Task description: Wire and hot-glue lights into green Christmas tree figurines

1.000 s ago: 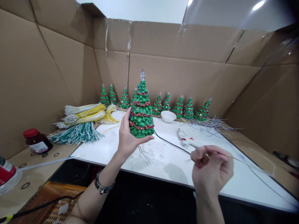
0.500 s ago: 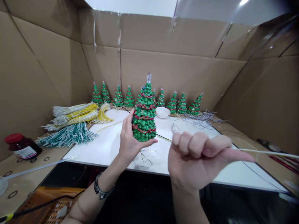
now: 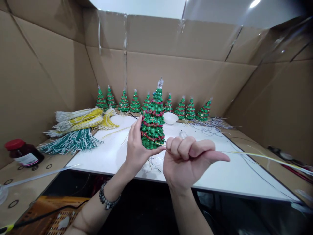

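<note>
In the head view a glittery green Christmas tree figurine (image 3: 154, 119), with red garlands and a clear star on top, is held upright above the board. My left hand (image 3: 137, 143) is closed around its left side, thumb across the bottom. Close by on the right, my right hand (image 3: 187, 160) is a fist around a thin yellow-and-white wire (image 3: 264, 156). One end of the wire points at the tree's lower right edge; I cannot tell whether it goes in. The long end trails off to the right.
A white board (image 3: 97, 160) covers the table. Several similar small trees (image 3: 135, 101) line the cardboard wall (image 3: 190, 75). Bundled wires (image 3: 75, 127) and a red-lidded jar (image 3: 23, 153) sit left. A white bowl (image 3: 170, 118) and loose wires (image 3: 212, 124) lie behind.
My right hand has moved left with the wire, bringing it close to the tree. The tree and my left hand have shifted slightly right.
</note>
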`<state>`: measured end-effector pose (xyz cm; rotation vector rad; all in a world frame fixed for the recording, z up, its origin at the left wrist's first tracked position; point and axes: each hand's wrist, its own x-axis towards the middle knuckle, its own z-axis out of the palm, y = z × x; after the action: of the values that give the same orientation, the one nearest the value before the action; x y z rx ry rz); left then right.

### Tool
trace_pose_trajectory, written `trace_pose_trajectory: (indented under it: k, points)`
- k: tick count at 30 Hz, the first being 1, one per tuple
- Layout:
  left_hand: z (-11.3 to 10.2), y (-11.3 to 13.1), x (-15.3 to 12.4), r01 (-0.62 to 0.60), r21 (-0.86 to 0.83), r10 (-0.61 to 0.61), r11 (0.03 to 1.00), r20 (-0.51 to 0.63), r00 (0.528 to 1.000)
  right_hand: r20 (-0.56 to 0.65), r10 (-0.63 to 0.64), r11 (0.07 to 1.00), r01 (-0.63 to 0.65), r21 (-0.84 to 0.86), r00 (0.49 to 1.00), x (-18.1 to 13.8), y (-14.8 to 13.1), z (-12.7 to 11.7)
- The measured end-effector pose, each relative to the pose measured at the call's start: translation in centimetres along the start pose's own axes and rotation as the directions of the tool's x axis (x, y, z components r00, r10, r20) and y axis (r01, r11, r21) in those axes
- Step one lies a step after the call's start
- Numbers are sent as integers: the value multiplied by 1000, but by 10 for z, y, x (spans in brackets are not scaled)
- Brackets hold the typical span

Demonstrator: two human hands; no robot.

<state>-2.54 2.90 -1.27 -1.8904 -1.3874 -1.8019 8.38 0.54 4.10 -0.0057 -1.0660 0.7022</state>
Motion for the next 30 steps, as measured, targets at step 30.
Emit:
trace_pose_trajectory:
  k: [30]
  points:
    - [4,1,-4,153,-152,-138,976,106,985,459,-22,1000,22,6,888,-22,22,-31]
